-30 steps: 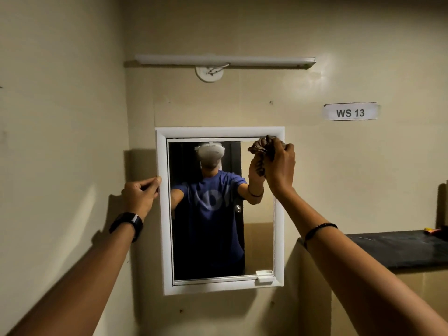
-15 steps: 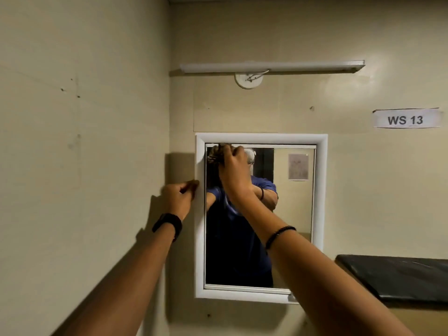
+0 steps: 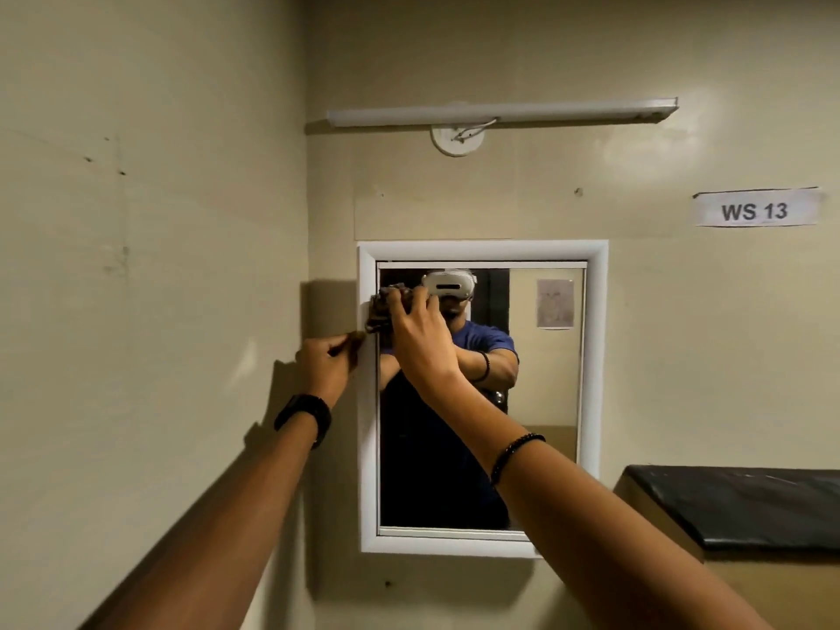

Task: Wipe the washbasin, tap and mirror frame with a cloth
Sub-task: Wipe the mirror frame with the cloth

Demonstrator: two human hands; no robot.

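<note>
A mirror with a white frame (image 3: pixel 595 356) hangs on the beige wall. My right hand (image 3: pixel 420 331) grips a dark crumpled cloth (image 3: pixel 381 311) and presses it against the upper part of the frame's left side. My left hand (image 3: pixel 328 362) pinches the outer left edge of the frame just below the cloth, fingers closed on it. A black watch sits on my left wrist, a bead bracelet on my right. The washbasin and tap are out of view.
A side wall (image 3: pixel 150 311) stands close on the left, meeting the mirror wall in a corner. A tube light (image 3: pixel 500 115) is fixed above the mirror. A dark countertop (image 3: pixel 736 507) juts out at the lower right. A "WS 13" label (image 3: pixel 755 211) is stuck on the wall.
My right hand has carried the cloth from the frame's top right corner across to the top left, then down the left side. My left hand stays on the left edge.
</note>
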